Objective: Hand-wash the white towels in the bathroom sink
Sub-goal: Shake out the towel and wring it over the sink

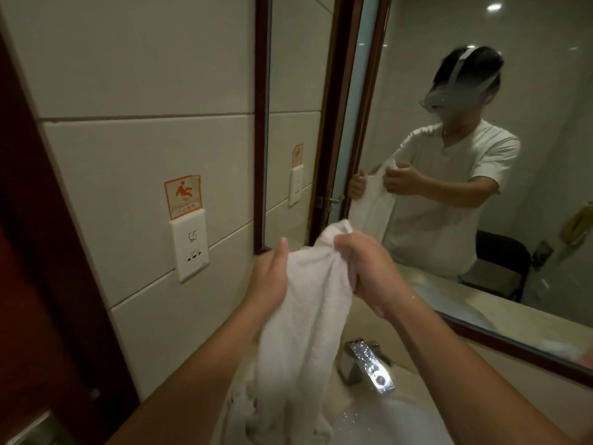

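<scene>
A white towel (pixel 305 316) hangs lifted above the counter, its lower end trailing down onto the counter at the left of the sink (pixel 394 422). My right hand (pixel 362 268) grips the towel's upper edge with curled fingers. My left hand (pixel 272 277) holds the towel's left side, thumb up along the cloth; its fingers lie hidden behind the towel. A chrome tap (pixel 369 364) stands behind the white basin, wet with drops.
A large mirror (pixel 449 155) with a dark frame rises behind the counter and reflects me with the towel. A tiled wall on the left carries a white socket plate (pixel 191 245) and an orange slip-warning sticker (pixel 183 195). A dark door frame runs along the far left.
</scene>
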### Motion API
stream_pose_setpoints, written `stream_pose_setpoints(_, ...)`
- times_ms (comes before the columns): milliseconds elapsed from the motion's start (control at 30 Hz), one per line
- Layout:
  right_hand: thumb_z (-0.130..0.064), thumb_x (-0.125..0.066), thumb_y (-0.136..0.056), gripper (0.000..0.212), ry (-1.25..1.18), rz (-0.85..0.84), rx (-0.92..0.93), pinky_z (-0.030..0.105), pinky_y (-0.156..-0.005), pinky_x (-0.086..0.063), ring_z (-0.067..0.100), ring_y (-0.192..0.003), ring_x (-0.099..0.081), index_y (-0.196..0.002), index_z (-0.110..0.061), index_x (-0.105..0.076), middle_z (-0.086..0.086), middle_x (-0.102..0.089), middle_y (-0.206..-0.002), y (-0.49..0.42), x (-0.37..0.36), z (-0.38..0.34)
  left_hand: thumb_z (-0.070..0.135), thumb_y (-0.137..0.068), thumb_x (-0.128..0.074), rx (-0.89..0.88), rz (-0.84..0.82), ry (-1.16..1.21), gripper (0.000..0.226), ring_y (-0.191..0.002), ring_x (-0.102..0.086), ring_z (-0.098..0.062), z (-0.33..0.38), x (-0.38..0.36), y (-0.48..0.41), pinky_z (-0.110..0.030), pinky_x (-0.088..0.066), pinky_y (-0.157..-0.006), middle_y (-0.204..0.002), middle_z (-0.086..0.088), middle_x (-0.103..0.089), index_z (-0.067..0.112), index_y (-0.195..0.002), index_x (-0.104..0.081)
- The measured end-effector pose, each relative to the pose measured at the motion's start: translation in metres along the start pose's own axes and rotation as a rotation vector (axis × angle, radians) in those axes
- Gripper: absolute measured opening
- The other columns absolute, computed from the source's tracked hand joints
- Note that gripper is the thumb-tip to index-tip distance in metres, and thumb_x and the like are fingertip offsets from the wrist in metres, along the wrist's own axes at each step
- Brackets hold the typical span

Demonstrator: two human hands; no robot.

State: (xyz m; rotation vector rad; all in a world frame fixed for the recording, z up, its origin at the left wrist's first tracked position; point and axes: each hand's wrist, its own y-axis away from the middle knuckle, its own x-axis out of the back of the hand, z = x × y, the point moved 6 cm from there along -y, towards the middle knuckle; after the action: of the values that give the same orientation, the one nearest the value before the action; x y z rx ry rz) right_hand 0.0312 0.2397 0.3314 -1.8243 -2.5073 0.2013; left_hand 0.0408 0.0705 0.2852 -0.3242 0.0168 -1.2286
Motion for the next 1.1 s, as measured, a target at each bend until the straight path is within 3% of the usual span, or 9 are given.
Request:
stream_pose_setpoints(133, -0.047, -0.087, -0.080, 0.059, 0.140, -0.068, -0.051, 0.052, -0.092, -0.061, 0.030, -0.102, -0.077, -0.116, -0.008, -0.063, 0.016, -0.076, -0.114, 0.009, -0.007, 0.023, 0.043, -0.110, -0.042, -0.267, -0.122, -0.142, 0.052, -0.053, -0.043, -0.001, 0.045, -0.008, -0.014, -0.025, -0.035, -0.056, -0.059, 0.008, -0.047, 0.020, -0.064, -0.048)
stream_pose_setpoints(300, -0.037, -0.077, -0.096, 0.017, 0.186, -0.067, 0.015, 0.048, -0.086, -0.058, 0.030, -0.090, -0.073, -0.099, -0.020, -0.079, 0.018, -0.077, -0.104, 0.009, -0.014, 0.010, 0.055, -0.108, -0.034, -0.215, -0.119, -0.073, 0.055, -0.066, -0.059, -0.006, 0.063, 0.004, -0.024, -0.034, -0.047, -0.071, -0.066, 0.011, -0.062, 0.023, -0.074, -0.063)
stream_pose_setpoints(400, -0.040, -0.077, -0.095, 0.017, 0.137, -0.067, 0.080, 0.056, -0.091, -0.059, 0.032, -0.092, -0.073, -0.094, -0.023, -0.076, 0.016, -0.076, -0.103, 0.008, -0.018, -0.009, 0.075, -0.096, -0.034, -0.142, -0.199, 0.040, 0.068, -0.078, -0.069, -0.014, 0.037, 0.005, -0.014, -0.040, -0.054, -0.080, -0.079, 0.004, -0.072, 0.019, -0.082, -0.070)
stream_pose_setpoints(500, -0.032, -0.074, -0.099, 0.013, 0.034, -0.073, 0.108, 0.049, -0.082, -0.060, 0.030, -0.084, -0.073, -0.090, -0.022, -0.075, 0.016, -0.075, -0.093, 0.007, -0.021, -0.024, 0.092, -0.083, -0.031, -0.037, -0.342, 0.040, 0.089, -0.095, -0.075, -0.023, 0.003, -0.010, 0.006, -0.047, -0.060, -0.091, -0.098, -0.005, -0.078, 0.017, -0.104, -0.074)
stream_pose_setpoints(633, -0.030, -0.067, -0.103, 0.018, 0.012, -0.051, 0.088, 0.035, -0.068, -0.057, 0.018, -0.077, -0.071, -0.088, -0.024, -0.074, 0.005, -0.073, -0.086, 0.005, -0.017, -0.034, 0.076, -0.090, -0.040, -0.122, -0.237, 0.100, 0.066, -0.092, -0.072, -0.021, -0.010, -0.017, 0.016, -0.042, -0.058, -0.083, -0.097, -0.001, -0.073, 0.019, -0.111, -0.066)
stream_pose_setpoints(800, -0.041, -0.077, -0.085, 0.033, 0.028, 0.002, 0.019, 0.043, -0.082, -0.051, 0.027, -0.084, -0.068, -0.100, -0.012, -0.077, 0.010, -0.072, -0.090, 0.008, 0.008, -0.032, 0.039, -0.108, -0.051, -0.252, -0.043, 0.024, 0.028, -0.063, -0.049, 0.003, 0.016, 0.001, 0.010, -0.017, -0.039, -0.059, -0.068, 0.018, -0.056, 0.020, -0.089, -0.060)
stream_pose_setpoints(933, -0.039, -0.092, -0.070, 0.034, 0.044, 0.015, 0.005, 0.045, -0.083, -0.051, 0.032, -0.081, -0.069, -0.085, -0.012, -0.079, 0.013, -0.075, -0.086, 0.015, 0.038, -0.032, 0.040, -0.107, -0.051, -0.370, -0.015, -0.043, 0.041, -0.058, -0.040, -0.002, 0.043, 0.024, -0.010, -0.023, -0.032, -0.057, -0.060, 0.015, -0.044, 0.024, -0.069, -0.047)
stream_pose_setpoints(1000, -0.046, -0.088, -0.066, 0.045, 0.051, 0.017, 0.008, 0.043, -0.086, -0.057, 0.032, -0.088, -0.074, -0.094, -0.011, -0.082, 0.013, -0.079, -0.095, 0.016, 0.039, -0.031, 0.041, -0.104, -0.050, -0.418, -0.044, -0.066, 0.044, -0.056, -0.035, -0.004, 0.064, 0.020, -0.013, -0.025, -0.029, -0.055, -0.058, 0.012, -0.037, 0.023, -0.065, -0.040)
stream_pose_setpoints(1100, -0.045, -0.082, -0.079, 0.032, 0.121, -0.028, 0.024, 0.040, -0.087, -0.058, 0.026, -0.089, -0.076, -0.093, -0.015, -0.084, 0.008, -0.081, -0.095, 0.015, 0.018, -0.026, 0.038, -0.107, -0.054, -0.401, -0.118, -0.071, 0.033, -0.062, -0.053, -0.002, 0.095, -0.002, -0.014, -0.021, -0.043, -0.061, -0.065, 0.012, -0.059, 0.022, -0.080, -0.064)
